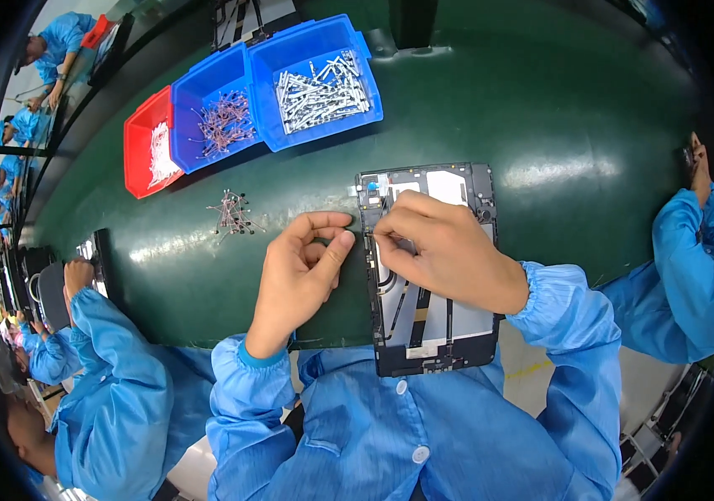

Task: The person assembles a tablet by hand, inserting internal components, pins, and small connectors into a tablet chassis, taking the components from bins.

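An opened tablet (475, 321) with its inner boards, flat cables and pale battery panels showing lies upright in front of me, its lower end over the table's near edge. My right hand (449, 250) is above its upper left part, thumb and fingers pinched together; whatever they hold is hidden. Just left of the tablet's left edge is my left hand (298, 271), fingers curled, with a gap between thumb and index fingertip and nothing visible in it. A small heap of thin wired parts with dark ends (233, 213) lies on the table further left.
Beyond the heap stand a red bin (133, 159) with white pieces, a blue bin (181, 108) with reddish wired parts and a larger blue bin (265, 63) with white-and-black strips. Co-workers in blue sit at the left (123, 401) and right (683, 275) of the green table (557, 108).
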Available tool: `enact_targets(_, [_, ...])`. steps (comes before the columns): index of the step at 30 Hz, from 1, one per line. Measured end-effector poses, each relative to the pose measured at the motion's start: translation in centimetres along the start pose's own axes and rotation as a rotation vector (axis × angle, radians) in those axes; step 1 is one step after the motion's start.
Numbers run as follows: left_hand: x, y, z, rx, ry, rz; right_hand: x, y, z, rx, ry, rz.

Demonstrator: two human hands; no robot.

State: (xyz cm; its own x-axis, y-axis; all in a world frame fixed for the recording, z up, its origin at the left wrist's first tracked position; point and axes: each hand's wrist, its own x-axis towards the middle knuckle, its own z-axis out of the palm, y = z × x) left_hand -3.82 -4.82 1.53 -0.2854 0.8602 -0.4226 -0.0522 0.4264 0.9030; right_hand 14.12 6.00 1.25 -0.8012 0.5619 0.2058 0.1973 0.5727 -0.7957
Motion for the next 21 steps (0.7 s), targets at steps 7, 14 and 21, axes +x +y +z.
enact_targets(7, [0.9, 0.6, -0.2, 0.044, -0.065, -0.083, -0.1, 0.7, 0.7, -0.116, 0.014, -0.116])
enact_targets(14, [1.1, 1.1, -0.1, 0.069, -0.08, -0.097, 0.0, 0.9, 0.4, -0.12, -0.005, -0.13])
enact_targets(21, [1.2, 1.3, 0.0, 0.089, -0.075, -0.121, 0.1, 0.7, 0.2, -0.088, 0.012, -0.102])
